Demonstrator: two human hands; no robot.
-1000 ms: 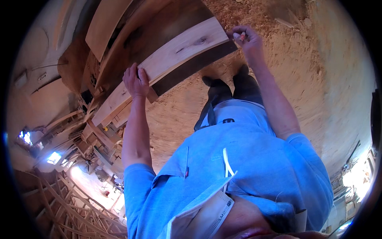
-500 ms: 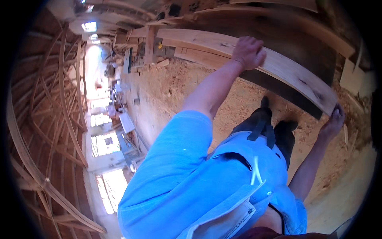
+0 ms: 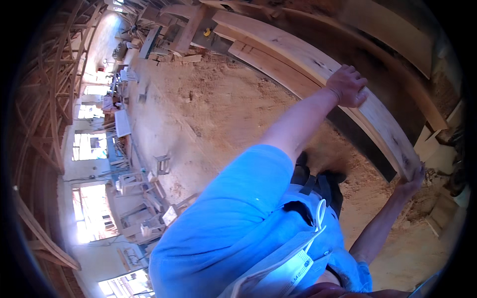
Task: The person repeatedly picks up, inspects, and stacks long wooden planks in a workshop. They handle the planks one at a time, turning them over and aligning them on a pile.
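Note:
A long pale wooden plank (image 3: 290,45) lies along a dark-topped bench (image 3: 365,141) in front of me. My left hand (image 3: 347,85) is closed over the plank partway along it, with its fingers curled at the upper face. At the plank's near right end, my right hand (image 3: 411,180) grips the corner, and its fingertips are partly hidden by the wood. A second, reddish board (image 3: 271,65) lies beside the plank on the side closer to me.
Sawdust and shavings cover the floor (image 3: 198,109). Farther boards (image 3: 392,30) lie beyond the bench. A small yellow object (image 3: 207,32) sits at its far left end. Along the windowed wall stand a small wooden stool (image 3: 162,165) and piled timber. Offcuts (image 3: 432,149) lie at the right.
My view has swung, so the plank and both hands appear lower and more steeply slanted, and more floor shows at left. Both hands stay on the plank.

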